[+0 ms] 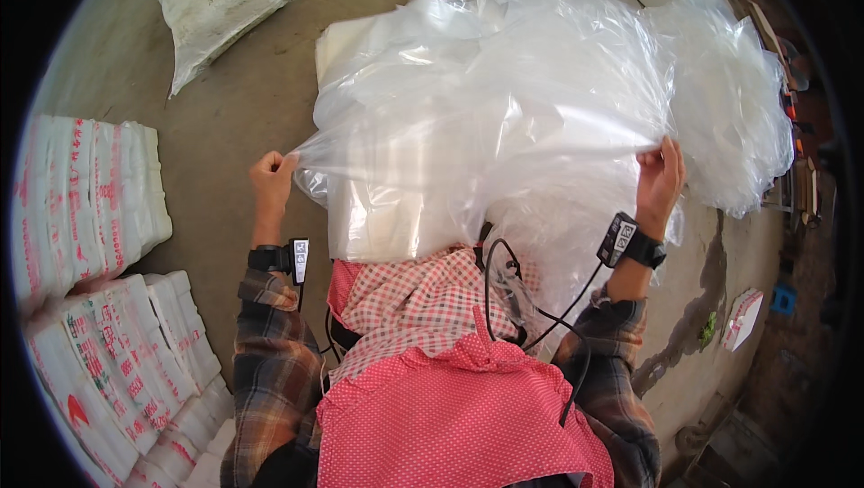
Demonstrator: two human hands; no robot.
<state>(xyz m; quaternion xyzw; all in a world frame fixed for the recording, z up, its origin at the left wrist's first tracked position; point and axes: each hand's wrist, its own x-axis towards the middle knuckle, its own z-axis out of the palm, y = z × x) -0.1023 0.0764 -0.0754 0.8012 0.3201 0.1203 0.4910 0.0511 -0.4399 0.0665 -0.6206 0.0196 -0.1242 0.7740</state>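
A large clear plastic bag or sheet (540,83) lies crumpled over a stack of white, flat-looking material (387,218) in front of me. My left hand (273,175) pinches the near left corner of the clear plastic. On the other side, my right hand (661,171) is closed on the right end of the same edge. Between the two hands the plastic is stretched fairly taut above the stack. Whether it is a bag or a single sheet, I cannot tell. More loose clear film (558,227) hangs below the edge, close to my lap.
White wrapped bundles with red print (85,209) are piled at the left, with more bundles (117,362) nearer me. A white sack (220,2) lies at the far left. Another heap of clear plastic (729,110) stands at the right. Cables (540,308) run from my wrists across my lap.
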